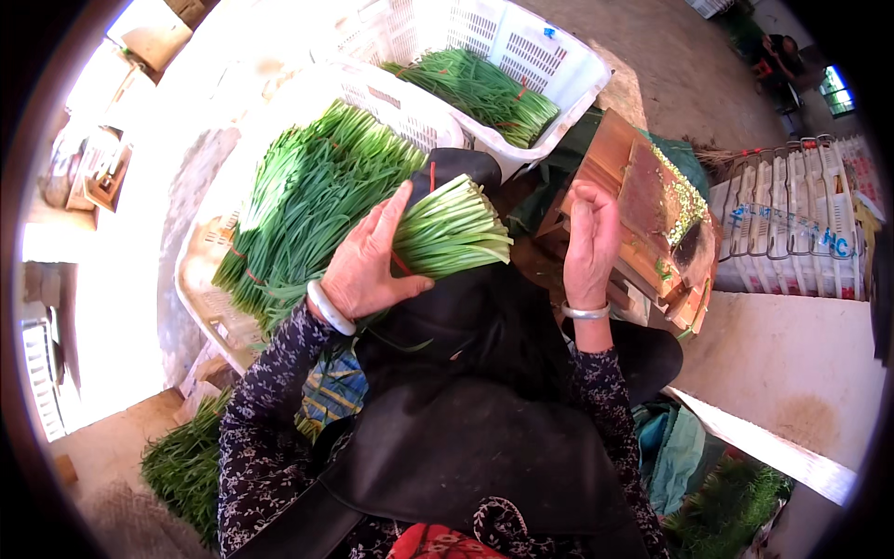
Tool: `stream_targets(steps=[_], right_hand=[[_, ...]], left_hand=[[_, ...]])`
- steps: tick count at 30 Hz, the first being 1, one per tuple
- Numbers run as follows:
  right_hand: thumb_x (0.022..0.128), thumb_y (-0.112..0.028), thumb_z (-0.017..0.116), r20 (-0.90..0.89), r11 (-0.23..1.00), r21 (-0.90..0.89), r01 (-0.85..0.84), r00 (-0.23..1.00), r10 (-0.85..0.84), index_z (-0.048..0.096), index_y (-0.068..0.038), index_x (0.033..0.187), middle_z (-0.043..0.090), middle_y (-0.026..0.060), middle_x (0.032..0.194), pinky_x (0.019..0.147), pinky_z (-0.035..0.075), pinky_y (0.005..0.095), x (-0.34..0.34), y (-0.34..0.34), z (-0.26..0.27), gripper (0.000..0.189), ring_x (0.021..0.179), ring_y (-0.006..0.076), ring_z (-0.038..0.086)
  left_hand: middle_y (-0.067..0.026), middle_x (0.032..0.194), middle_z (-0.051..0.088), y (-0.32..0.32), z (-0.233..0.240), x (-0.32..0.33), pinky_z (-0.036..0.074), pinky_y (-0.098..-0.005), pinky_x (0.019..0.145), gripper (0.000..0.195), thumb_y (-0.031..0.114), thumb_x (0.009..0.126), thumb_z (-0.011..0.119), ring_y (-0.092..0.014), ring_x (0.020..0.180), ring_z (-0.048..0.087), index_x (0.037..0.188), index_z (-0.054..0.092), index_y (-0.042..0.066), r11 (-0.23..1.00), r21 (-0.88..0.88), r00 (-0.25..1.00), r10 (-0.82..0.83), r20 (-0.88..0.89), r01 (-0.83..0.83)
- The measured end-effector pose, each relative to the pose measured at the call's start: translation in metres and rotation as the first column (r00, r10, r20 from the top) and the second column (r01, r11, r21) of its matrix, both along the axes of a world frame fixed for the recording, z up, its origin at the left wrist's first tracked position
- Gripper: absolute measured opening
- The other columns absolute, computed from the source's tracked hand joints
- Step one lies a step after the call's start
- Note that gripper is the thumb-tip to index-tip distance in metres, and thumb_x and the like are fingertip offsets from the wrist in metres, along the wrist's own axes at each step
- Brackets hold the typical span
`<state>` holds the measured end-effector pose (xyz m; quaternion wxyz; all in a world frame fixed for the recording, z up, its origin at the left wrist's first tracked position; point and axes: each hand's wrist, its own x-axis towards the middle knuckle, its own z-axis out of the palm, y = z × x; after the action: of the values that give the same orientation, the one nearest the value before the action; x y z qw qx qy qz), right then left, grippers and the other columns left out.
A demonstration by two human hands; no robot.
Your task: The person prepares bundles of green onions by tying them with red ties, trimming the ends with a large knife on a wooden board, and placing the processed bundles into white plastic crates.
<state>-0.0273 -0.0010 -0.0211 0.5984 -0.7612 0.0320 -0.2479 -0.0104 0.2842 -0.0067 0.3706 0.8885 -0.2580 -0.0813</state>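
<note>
My left hand (374,255) lies across a bundle of garlic chives (454,227) above my lap, thumb on the near side and fingers on the far side. Red bands circle the bundle. Its pale cut ends point right, and its leaves run behind my hand. To the right, my right hand (592,230) is raised with its fingers together and bent; I see nothing in it. Beyond my left hand, more banded chives (328,182) fill a white plastic crate (202,279). A wooden cutting stand (607,161) with a dark red board (642,199) is beside my right hand.
A second white crate (482,140) farther off holds banded chives (482,91). Chopped bits (681,192) lie along the cutting stand. Stacked white crates (782,209) stand at right. Loose greens lie at lower left (185,461) and lower right (733,496). A person (782,56) is far back.
</note>
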Motion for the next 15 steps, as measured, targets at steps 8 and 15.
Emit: stream_targets(steps=[8,15], right_hand=[[0.083,-0.035,0.075,0.212,0.944,-0.306,-0.125,0.958,0.196,0.054,0.0,0.126,0.06,0.0162,0.125,0.098,0.045,0.0405,-0.019,0.038,-0.023,0.059,0.114,0.0332,0.057],[0.075,-0.003,0.074,0.229,0.855,-0.512,-0.083,0.946,0.229,0.067,-0.006,0.105,0.064,0.0066,0.094,0.078,0.049,0.0365,-0.01,0.045,0.0,0.031,0.089,0.0269,0.058]], left_hand=[[-0.0223,0.133,0.05,-0.041,-0.01,-0.002,0.046,-0.0467,0.097,0.125,0.033,0.055,0.089,-0.041,0.115,0.055,0.154,0.018,0.008,0.987,0.078,0.977,0.122,0.174,-0.137],[-0.0235,0.119,0.055,-0.029,-0.012,0.023,0.05,-0.0455,0.092,0.118,0.036,0.055,0.089,-0.042,0.106,0.059,0.15,0.025,0.007,0.987,0.155,0.998,0.036,0.057,-0.044]])
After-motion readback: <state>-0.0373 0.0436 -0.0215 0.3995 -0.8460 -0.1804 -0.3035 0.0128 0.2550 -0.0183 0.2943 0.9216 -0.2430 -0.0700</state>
